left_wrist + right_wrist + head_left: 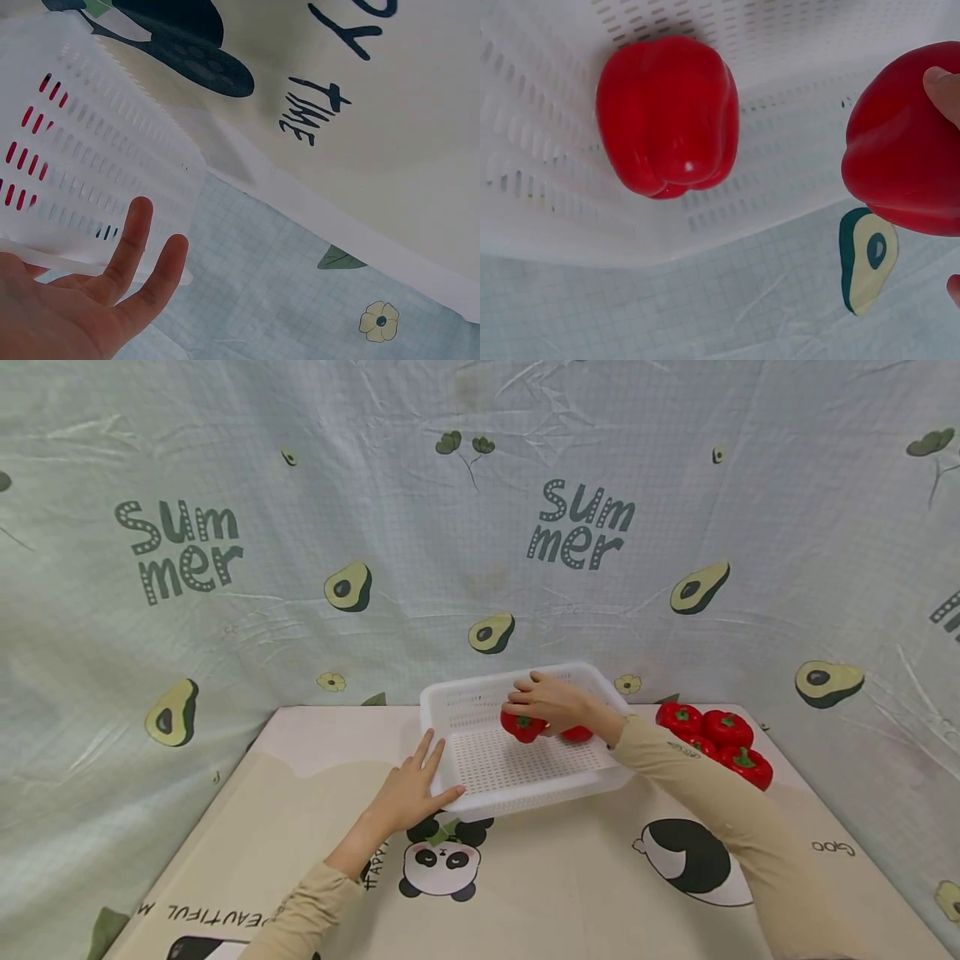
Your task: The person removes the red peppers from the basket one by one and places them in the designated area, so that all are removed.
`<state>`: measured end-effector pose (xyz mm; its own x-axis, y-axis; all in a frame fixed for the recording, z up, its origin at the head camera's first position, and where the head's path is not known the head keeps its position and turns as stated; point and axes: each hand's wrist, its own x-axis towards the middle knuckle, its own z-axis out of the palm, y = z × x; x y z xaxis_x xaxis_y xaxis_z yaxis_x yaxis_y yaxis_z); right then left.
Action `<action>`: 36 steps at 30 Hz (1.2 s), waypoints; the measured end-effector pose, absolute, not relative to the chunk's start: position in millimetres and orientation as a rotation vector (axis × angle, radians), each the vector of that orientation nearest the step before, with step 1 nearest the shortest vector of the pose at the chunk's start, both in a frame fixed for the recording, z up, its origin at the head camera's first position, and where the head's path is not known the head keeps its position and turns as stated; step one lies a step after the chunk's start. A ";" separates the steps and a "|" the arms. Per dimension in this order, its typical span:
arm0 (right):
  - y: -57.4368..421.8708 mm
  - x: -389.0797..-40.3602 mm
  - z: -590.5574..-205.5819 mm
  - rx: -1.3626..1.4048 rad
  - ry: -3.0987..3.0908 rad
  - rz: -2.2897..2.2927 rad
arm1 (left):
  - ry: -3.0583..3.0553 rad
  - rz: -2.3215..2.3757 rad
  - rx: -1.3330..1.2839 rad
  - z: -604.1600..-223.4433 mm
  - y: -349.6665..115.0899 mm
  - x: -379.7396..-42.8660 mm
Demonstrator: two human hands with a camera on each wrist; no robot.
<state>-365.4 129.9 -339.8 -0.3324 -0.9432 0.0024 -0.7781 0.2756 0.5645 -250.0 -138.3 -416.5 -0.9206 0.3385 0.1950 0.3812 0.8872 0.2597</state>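
A white plastic basket (517, 797) with slotted walls stands at the back of the table. My left hand (411, 789) rests against its left end, fingers spread and fairly straight, thumb by the near corner. In the left wrist view, two fingers of the left hand (97, 307) extend along the outside of the basket wall (135, 142). My right hand (557, 700) holds a red bell pepper (522, 727) with a green stem over the basket. A second red bell pepper (667, 116) lies inside, at the basket's right end, partly hidden by the right hand in the head view.
Several more red bell peppers (726, 728) sit together on the table, right of the basket and partly behind the right sleeve (697, 785). A fabric backdrop (405, 568) with avocado prints hangs directly behind the table. The light tabletop (555, 877) carries panda prints.
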 end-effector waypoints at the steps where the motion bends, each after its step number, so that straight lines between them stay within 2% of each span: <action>1: 130.6 -363.3 -338.1 1.567 -2.216 -0.674 | -2.907 -0.445 -0.560 -416.9 -138.4 -250.2; 19: 153.1 -318.5 -326.6 1.473 -2.163 -0.515 | -2.905 -0.457 -0.569 -415.5 -138.5 -250.2; 36: 194.1 -268.7 -331.1 1.127 -2.429 -0.055 | -2.890 -0.467 -0.586 -416.5 -138.9 -250.8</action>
<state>-268.7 194.1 -331.1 -0.5592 -0.7323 0.3886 -0.7140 0.6636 0.2232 -250.8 -138.9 -416.5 -0.9113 0.3531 0.2117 0.4018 0.8748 0.2706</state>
